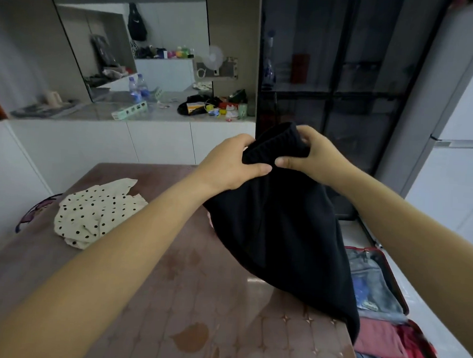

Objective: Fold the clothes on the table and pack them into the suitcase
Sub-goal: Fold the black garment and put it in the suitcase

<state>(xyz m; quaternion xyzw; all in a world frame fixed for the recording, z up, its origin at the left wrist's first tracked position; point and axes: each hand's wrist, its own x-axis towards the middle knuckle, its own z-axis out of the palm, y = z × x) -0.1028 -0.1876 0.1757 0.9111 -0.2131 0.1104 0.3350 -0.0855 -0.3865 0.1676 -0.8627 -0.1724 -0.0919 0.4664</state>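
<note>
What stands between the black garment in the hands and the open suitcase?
Nothing visible does. The left hand and right hand grip the black garment over the table; the suitcase lies open beside it.

Your left hand and right hand each pinch the ribbed waistband of a black garment, thumbs nearly meeting, holding it above the brown surface. Its lower end drapes onto the surface's edge at 5 o'clock. A crumpled cream polka-dot garment lies at 9 o'clock. The open suitcase sits on the floor at 4 o'clock, with clothes inside.
</note>
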